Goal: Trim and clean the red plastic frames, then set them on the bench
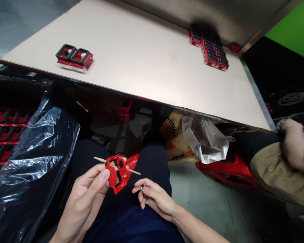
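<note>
My left hand is closed on a red plastic frame part with black inserts, held up over my lap. A thin pointed wooden stick sticks out on both sides of the part; how the fingers hold it is partly hidden. Just to the right, my right hand has its fingers curled around a small thin metal piece, whose kind I cannot make out. That hand is apart from the red part.
Two joined red-and-black frames lie on the pale table; several more stand in rows at far right. A box lined with black plastic holds similar parts on the left. Bags hang below the table. Another person's hand is at right.
</note>
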Action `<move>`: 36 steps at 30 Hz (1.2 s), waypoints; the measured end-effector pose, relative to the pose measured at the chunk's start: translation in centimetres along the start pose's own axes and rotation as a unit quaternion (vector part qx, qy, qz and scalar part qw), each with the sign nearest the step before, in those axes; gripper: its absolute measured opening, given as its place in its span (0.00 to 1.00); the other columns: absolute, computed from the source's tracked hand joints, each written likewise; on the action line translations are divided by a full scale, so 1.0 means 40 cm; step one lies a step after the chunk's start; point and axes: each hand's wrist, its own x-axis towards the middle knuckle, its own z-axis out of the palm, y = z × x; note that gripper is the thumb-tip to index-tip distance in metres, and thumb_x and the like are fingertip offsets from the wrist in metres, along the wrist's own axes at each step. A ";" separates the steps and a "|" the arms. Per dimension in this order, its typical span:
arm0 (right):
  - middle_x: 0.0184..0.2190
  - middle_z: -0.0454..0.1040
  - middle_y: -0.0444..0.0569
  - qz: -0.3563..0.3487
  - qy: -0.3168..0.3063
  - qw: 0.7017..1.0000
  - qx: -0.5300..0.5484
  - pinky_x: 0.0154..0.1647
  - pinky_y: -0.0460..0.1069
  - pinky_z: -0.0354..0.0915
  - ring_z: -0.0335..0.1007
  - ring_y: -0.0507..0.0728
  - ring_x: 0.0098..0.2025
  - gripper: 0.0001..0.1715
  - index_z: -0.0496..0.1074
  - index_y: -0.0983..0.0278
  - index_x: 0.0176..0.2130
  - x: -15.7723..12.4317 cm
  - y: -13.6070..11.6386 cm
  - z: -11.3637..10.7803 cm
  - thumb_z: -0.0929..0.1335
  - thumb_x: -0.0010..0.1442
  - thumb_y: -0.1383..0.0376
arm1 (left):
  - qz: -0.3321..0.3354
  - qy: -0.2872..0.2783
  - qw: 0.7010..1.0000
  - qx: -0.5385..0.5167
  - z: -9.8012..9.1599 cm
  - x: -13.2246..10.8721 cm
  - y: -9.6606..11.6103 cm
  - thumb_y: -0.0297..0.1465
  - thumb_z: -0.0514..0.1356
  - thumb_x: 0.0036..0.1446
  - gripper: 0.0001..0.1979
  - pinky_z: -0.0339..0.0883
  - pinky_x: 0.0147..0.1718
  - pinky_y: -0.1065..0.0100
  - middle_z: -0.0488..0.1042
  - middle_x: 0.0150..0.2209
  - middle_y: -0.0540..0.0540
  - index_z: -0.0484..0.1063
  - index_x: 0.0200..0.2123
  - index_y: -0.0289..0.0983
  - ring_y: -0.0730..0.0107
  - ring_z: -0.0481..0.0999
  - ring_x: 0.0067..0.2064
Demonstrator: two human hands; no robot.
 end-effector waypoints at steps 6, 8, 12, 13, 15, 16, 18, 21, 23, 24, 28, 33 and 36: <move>0.35 0.74 0.47 -0.099 -0.071 0.971 -0.204 0.36 0.47 0.68 0.68 0.48 0.29 0.29 0.77 0.66 0.48 -0.007 -0.037 -0.008 0.69 0.66 0.44 | -0.014 -0.005 1.000 0.012 -0.016 0.001 -0.014 0.42 0.73 0.55 0.11 0.78 0.42 0.75 0.86 0.45 0.50 0.85 0.38 0.43 0.66 0.84 0.42; 0.33 0.74 0.47 -0.150 -0.072 0.951 -0.262 0.38 0.48 0.69 0.70 0.49 0.30 0.26 0.78 0.66 0.47 -0.011 -0.072 0.004 0.67 0.69 0.46 | -0.007 0.003 1.000 0.022 -0.016 -0.001 -0.013 0.42 0.72 0.55 0.12 0.78 0.42 0.75 0.86 0.44 0.50 0.85 0.38 0.43 0.65 0.84 0.42; 0.38 0.79 0.50 -0.225 -0.083 0.921 -0.308 0.35 0.48 0.71 0.72 0.49 0.27 0.20 0.76 0.65 0.51 -0.024 -0.133 0.023 0.68 0.70 0.52 | -0.005 0.013 0.999 0.035 -0.019 -0.003 -0.008 0.44 0.73 0.54 0.13 0.78 0.40 0.77 0.85 0.42 0.49 0.85 0.37 0.42 0.66 0.84 0.41; 0.40 0.79 0.51 -0.237 -0.086 0.917 -0.310 0.36 0.48 0.72 0.73 0.49 0.28 0.22 0.73 0.63 0.56 -0.028 -0.144 0.025 0.69 0.70 0.53 | -0.004 0.010 0.999 0.036 -0.020 -0.003 -0.008 0.44 0.73 0.54 0.13 0.78 0.40 0.76 0.85 0.42 0.49 0.85 0.36 0.42 0.66 0.84 0.40; 0.43 0.81 0.52 -0.263 -0.095 0.903 -0.325 0.39 0.49 0.74 0.78 0.52 0.33 0.28 0.65 0.60 0.64 -0.038 -0.167 0.029 0.69 0.70 0.55 | -0.003 0.001 0.999 0.037 -0.020 -0.001 -0.009 0.44 0.72 0.54 0.12 0.79 0.40 0.73 0.85 0.40 0.48 0.85 0.36 0.42 0.64 0.83 0.39; 0.43 0.81 0.52 -0.280 -0.098 0.889 -0.348 0.41 0.50 0.74 0.79 0.53 0.37 0.27 0.64 0.60 0.64 -0.044 -0.179 0.033 0.69 0.70 0.56 | -0.003 -0.003 0.999 0.038 -0.019 0.000 -0.009 0.44 0.72 0.54 0.12 0.79 0.41 0.70 0.85 0.40 0.47 0.85 0.36 0.43 0.63 0.83 0.39; 0.44 0.82 0.53 -0.328 -0.097 0.841 -0.419 0.46 0.52 0.74 0.79 0.56 0.44 0.20 0.69 0.61 0.60 -0.055 -0.206 0.044 0.68 0.71 0.58 | -0.005 -0.008 0.999 0.039 -0.015 0.002 -0.009 0.43 0.72 0.54 0.12 0.79 0.42 0.65 0.85 0.39 0.47 0.85 0.38 0.44 0.60 0.83 0.40; 0.43 0.80 0.55 -0.414 -0.060 0.735 -0.534 0.47 0.54 0.73 0.75 0.58 0.46 0.16 0.75 0.63 0.51 -0.068 -0.242 0.070 0.68 0.70 0.56 | -0.007 -0.013 0.999 0.042 -0.008 0.003 -0.006 0.43 0.73 0.53 0.12 0.80 0.41 0.65 0.84 0.37 0.46 0.85 0.37 0.44 0.59 0.83 0.39; 0.41 0.77 0.54 -0.451 -0.031 0.686 -0.570 0.42 0.53 0.73 0.73 0.58 0.42 0.18 0.77 0.64 0.49 -0.073 -0.255 0.087 0.69 0.70 0.54 | -0.010 -0.014 0.999 0.045 -0.006 0.003 -0.002 0.43 0.73 0.53 0.12 0.79 0.40 0.67 0.84 0.36 0.46 0.85 0.37 0.43 0.60 0.83 0.39; 0.40 0.76 0.54 -0.461 -0.024 0.679 -0.570 0.40 0.51 0.73 0.72 0.56 0.39 0.17 0.77 0.65 0.49 -0.073 -0.258 0.094 0.69 0.70 0.55 | -0.012 -0.016 0.999 0.047 -0.006 0.003 0.000 0.43 0.73 0.54 0.12 0.79 0.40 0.68 0.84 0.37 0.47 0.85 0.38 0.43 0.61 0.83 0.39; 0.43 0.77 0.53 -0.483 -0.051 0.719 -0.496 0.35 0.46 0.75 0.73 0.51 0.33 0.13 0.75 0.64 0.52 -0.066 -0.256 0.118 0.71 0.68 0.67 | -0.018 -0.032 0.998 0.056 -0.010 0.000 0.005 0.42 0.71 0.57 0.10 0.78 0.43 0.65 0.84 0.39 0.47 0.85 0.38 0.45 0.60 0.82 0.41; 0.42 0.79 0.53 -0.522 -0.050 0.701 -0.483 0.42 0.47 0.76 0.77 0.56 0.44 0.13 0.76 0.64 0.49 -0.044 -0.245 0.138 0.73 0.64 0.70 | -0.013 -0.041 0.997 0.057 -0.015 -0.006 0.002 0.42 0.71 0.57 0.09 0.77 0.41 0.70 0.84 0.39 0.48 0.84 0.38 0.45 0.62 0.82 0.42; 0.40 0.80 0.52 -0.535 -0.057 0.680 -0.498 0.45 0.47 0.76 0.77 0.55 0.43 0.11 0.76 0.66 0.49 -0.033 -0.239 0.142 0.72 0.66 0.69 | -0.003 -0.050 0.997 0.065 -0.018 -0.006 0.000 0.41 0.70 0.59 0.08 0.76 0.40 0.74 0.84 0.38 0.49 0.84 0.39 0.46 0.64 0.82 0.42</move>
